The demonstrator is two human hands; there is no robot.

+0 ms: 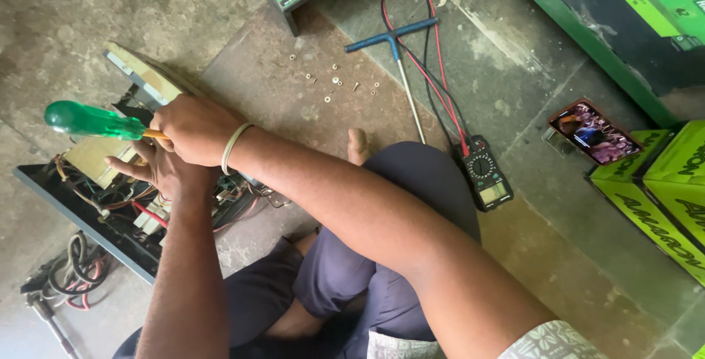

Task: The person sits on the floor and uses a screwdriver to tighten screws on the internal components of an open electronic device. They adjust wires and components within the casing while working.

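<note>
The open machine (110, 175) sits on the floor (294, 80) at the left, small screws (334, 84) lie behind it, the T-handled tool (396, 43) and meter (486, 172) lie right, and the phone (593, 133) perhaps leans farther right.

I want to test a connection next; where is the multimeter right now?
In the head view, the multimeter lies on the concrete floor right of centre, beside the person's knee, just below the blue T-handle wrench.
</note>
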